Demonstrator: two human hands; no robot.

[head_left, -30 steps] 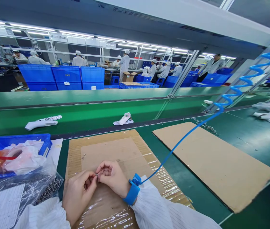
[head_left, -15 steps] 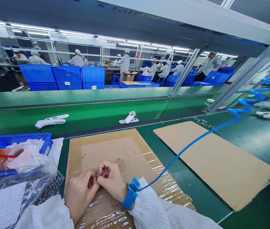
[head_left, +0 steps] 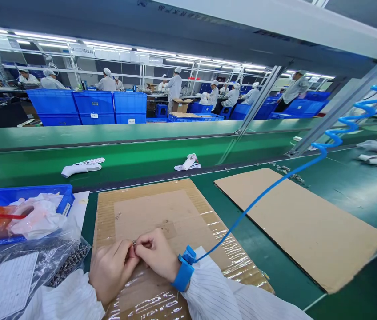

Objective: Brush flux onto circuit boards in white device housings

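Toward the left edge of the taped cardboard [head_left: 188, 206], left hand [head_left: 112, 267] and right hand [head_left: 161, 256] — both curled nearly closed — pinch a tiny metallic part [head_left: 134, 242].

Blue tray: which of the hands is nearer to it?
Left. The left hand is to the right of the blue tray, over the cardboard; the right hand is farther right.
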